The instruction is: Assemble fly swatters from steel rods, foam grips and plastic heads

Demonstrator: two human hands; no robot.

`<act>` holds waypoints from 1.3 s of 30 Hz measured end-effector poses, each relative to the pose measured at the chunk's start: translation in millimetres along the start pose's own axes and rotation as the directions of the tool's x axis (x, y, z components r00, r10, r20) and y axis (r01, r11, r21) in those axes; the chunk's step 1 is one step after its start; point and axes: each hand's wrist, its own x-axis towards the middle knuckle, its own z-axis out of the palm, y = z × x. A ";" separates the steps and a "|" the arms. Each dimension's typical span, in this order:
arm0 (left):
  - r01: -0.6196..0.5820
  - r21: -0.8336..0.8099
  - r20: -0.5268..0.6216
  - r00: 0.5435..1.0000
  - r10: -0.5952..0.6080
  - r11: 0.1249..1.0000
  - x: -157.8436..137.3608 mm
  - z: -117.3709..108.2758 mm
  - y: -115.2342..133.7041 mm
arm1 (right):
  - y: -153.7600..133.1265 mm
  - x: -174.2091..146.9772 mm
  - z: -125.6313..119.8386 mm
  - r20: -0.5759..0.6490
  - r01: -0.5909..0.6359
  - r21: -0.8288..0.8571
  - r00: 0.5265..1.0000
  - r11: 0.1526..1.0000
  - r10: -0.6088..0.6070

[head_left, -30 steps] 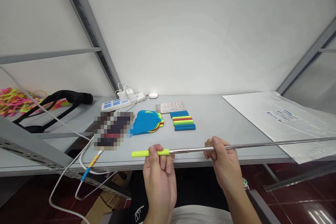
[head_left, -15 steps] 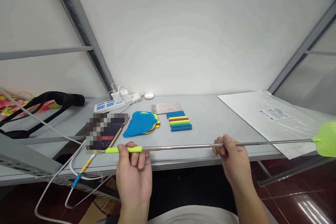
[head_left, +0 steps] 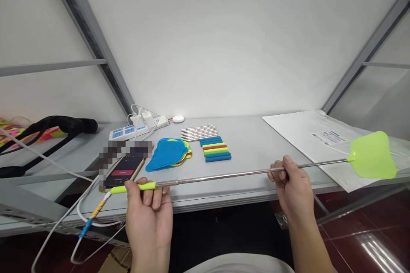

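Above the shelf's [head_left: 250,147] front edge, the telescopic fly swatter [head_left: 237,174] was held extended, left hand [head_left: 149,213] pinching its yellow-green handle [head_left: 118,189], right hand [head_left: 296,190] its steel rod [head_left: 208,178]. A straight, even pull seemed best, lest thin sections bend. Unlike half a second earlier, the swatter head [head_left: 373,155] showed whole, the right hand nearer it.

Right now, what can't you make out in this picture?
In the head view:
Lime-green tubular handle: middle covered by the left grip.
Dark-screened phone: partly pixel-blurred.
Printed white label: text too small.
Pink-and-yellow pile: cut off by the left edge.
Lower mesh swatter heads: mostly covered by the blue one.
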 end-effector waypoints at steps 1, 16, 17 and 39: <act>-0.013 0.000 -0.009 1.000 0.013 1.000 -1.2 1.0 -1.2 | 0.5 -0.4 1.1 0.005 0.002 0.005 1.000 1.000 -0.002; 0.084 0.012 -0.015 0.996 -0.084 0.996 -33.7 10.1 -31.8 | 14.5 -24.3 21.1 0.202 0.034 -0.321 0.979 0.947 0.034; 0.087 0.012 -0.008 0.996 -0.087 0.996 -30.7 9.6 -28.3 | 13.3 -22.6 18.8 0.192 0.033 -0.324 0.981 0.945 0.032; 0.158 0.014 -0.050 0.986 -0.157 0.987 -33.3 26.5 -45.1 | 9.1 -22.5 70.5 0.050 0.187 0.098 0.980 0.977 -0.193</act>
